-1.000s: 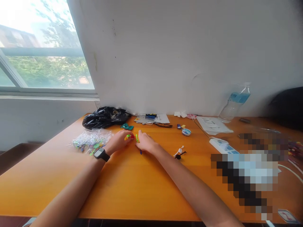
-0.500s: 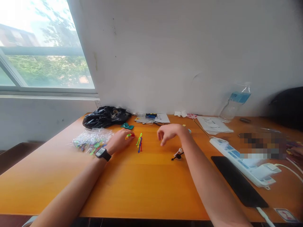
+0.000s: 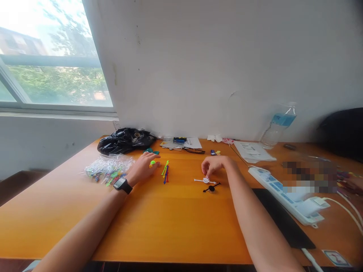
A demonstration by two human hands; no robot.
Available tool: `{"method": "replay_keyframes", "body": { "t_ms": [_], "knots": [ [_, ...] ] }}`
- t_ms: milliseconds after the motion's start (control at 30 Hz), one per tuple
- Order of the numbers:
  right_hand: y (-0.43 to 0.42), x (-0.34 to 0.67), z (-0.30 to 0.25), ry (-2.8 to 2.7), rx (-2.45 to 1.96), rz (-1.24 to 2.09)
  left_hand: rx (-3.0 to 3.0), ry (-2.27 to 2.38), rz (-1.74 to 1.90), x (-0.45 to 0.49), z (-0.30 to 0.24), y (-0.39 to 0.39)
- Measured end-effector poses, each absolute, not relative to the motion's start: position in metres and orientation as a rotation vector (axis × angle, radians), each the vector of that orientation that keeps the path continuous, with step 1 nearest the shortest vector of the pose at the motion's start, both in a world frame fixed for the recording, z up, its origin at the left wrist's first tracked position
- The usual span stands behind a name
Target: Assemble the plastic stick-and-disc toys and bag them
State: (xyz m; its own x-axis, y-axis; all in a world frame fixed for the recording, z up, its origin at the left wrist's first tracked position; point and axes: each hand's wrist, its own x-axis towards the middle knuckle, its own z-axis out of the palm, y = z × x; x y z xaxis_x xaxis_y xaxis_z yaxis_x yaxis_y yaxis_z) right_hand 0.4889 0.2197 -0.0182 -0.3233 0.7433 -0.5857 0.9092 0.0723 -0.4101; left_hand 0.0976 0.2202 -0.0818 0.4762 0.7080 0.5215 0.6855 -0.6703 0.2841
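Observation:
My right hand is bent down over a white arrow spinner, its fingertips closed together on the round middle. Just in front of that spinner lies a black arrow spinner with a round centre. My left hand, with a black watch on the wrist, rests on the table with its fingers apart. Beside its fingers is a small bright green round piece, partly covered. Between the hands lie several thin arrows: yellow-green, blue and red.
A clear plastic bag of small coloured pieces lies left of my left hand. Behind it sits a black plastic bag. On the right are a white power strip, a dark flat device and a clear bottle.
My right hand has come down to the white spinner, which has shifted left and now lies flatter behind the black one. My left fingers have spread; the red at their tips is out of sight.

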Motion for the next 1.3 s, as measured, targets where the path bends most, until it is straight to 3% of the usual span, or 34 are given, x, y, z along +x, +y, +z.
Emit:
{"method": "replay_keyframes", "body": {
  "t_ms": [200,400,533,733,867,1067,1300],
  "knots": [
    [0.214,0.466,-0.009,1.982,1.457,-1.396,2.666,1.216,1.074,0.102,-0.076,0.214],
    [0.215,0.429,-0.010,1.951,1.409,-1.204,2.667,1.179,1.102,0.106,-0.071,0.209],
    [0.216,0.401,-0.009,2.212,1.414,-1.157,2.620,1.166,1.180,0.108,-0.066,0.206],
    [0.217,0.353,-0.021,2.797,1.693,-1.795,2.429,1.095,1.395,0.115,-0.055,0.191],
    [0.218,0.321,-0.027,2.849,1.853,-2.111,2.372,1.062,1.428,0.119,-0.051,0.186],
    [0.214,0.311,-0.020,2.701,1.515,-2.723,2.094,1.085,1.488,0.118,-0.051,0.195],
    [0.211,0.308,-0.026,2.802,1.682,-2.468,1.810,0.964,1.375,0.120,-0.052,0.200]
  ]
}}
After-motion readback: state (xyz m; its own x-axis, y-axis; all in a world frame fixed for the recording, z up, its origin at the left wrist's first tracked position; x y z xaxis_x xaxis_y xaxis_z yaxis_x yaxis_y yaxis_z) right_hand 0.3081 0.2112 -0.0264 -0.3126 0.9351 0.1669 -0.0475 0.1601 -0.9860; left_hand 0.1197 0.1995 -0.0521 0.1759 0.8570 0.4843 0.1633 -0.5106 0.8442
